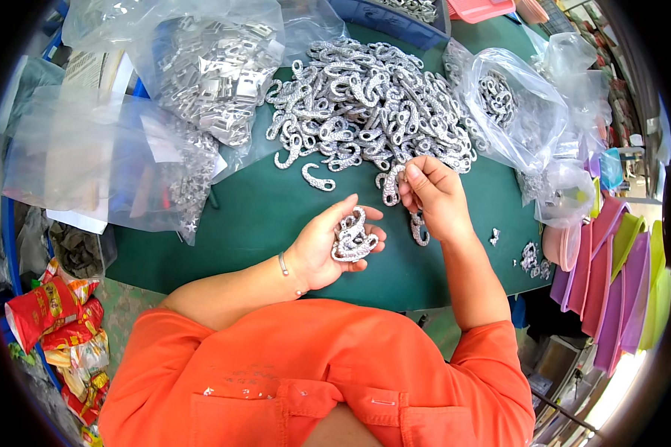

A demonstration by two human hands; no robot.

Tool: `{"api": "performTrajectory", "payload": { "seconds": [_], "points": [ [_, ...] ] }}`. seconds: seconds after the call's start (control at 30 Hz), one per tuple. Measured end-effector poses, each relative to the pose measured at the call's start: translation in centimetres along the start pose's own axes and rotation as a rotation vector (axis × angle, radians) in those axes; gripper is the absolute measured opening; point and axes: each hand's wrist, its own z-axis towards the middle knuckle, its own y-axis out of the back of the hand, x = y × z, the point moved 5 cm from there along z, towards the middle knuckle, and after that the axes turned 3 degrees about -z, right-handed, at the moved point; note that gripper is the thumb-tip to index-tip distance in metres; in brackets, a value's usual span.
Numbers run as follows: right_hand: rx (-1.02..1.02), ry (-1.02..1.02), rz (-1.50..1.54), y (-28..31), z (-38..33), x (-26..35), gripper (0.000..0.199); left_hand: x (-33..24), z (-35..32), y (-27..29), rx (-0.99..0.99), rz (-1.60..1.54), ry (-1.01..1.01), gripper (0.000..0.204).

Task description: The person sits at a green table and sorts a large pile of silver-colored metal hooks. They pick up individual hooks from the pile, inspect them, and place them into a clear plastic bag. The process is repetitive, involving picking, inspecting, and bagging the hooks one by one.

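A large heap of silver, textured metal hooks (373, 97), each with an eye at one end, lies on the green table (253, 223). My left hand (323, 246), palm up with curled fingers, holds a few of these hooks (354, 237). At the near edge of the heap, my right hand (438, 195) pinches one metal hook (390, 186) between thumb and fingers. Just below those fingers is another hook (419, 228); whether my hand touches it I cannot tell. A single loose hook (318, 179) rests between the heap and my left hand.
Clear bags of shiny metal parts (216, 82) stand at the left of the heap. An open plastic bag (518, 100) with more hooks sits at its right. Behind is a blue bin (399, 26). Small pieces (529, 257) lie near the right edge, beside coloured plastic trays (608, 276).
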Motion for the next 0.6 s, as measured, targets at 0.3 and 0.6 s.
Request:
{"api": "performTrajectory", "payload": {
  "seconds": [0.3,0.6],
  "points": [
    [0.166,0.247,-0.075,-0.9,-1.7,1.9,0.012,-0.1,0.0,-0.4,0.049,-0.029,0.006,0.048],
    [-0.165,0.583,-1.199,-0.9,-1.2,1.6,0.021,0.0,-0.1,-0.1,0.022,0.016,0.02,0.038]
  ]
}}
